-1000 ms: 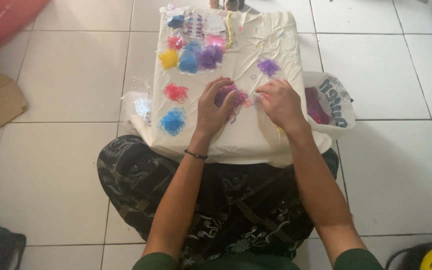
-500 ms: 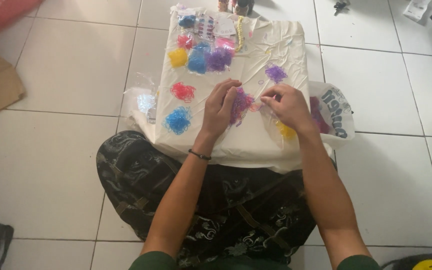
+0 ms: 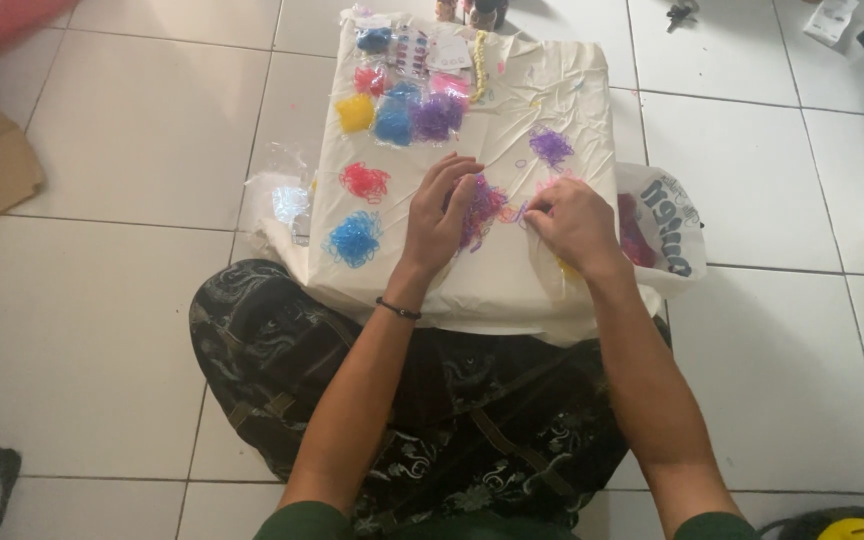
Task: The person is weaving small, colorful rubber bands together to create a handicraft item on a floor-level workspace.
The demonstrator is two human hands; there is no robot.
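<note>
1. Since the earlier pictures both hands have barely shifted; they stay together over the mixed pile of tiny loops (image 3: 482, 205), while the view has drifted slightly, so the cloth sits a little further right in the picture.
2. Left hand (image 3: 439, 215) lies flat, fingers loosely spread and pointing to 12 o'clock, its fingertips resting on the pink-and-purple mixed pile.
3. Right hand (image 3: 574, 222) is curled, thumb and forefinger pressed together at its 9 o'clock edge; they seem to pinch a loop, though it is too small to be sure.
4. That mixed pile lies near the middle of the white cloth (image 3: 512, 290), between the two hands.
5. At 12 o'clock from the right hand sits a small purple heap (image 3: 551, 146).
6. At 9 o'clock from the left hand lie a red heap (image 3: 364, 182) and, below it, a blue heap (image 3: 354, 238).
7. Toward 11 o'clock, the cloth's far end holds small bags of yellow, blue, purple and pink loops (image 3: 397, 108).
8. At 3 o'clock from the right hand a printed plastic bag (image 3: 667, 215) lies on the tiled floor (image 3: 122, 320).
</note>
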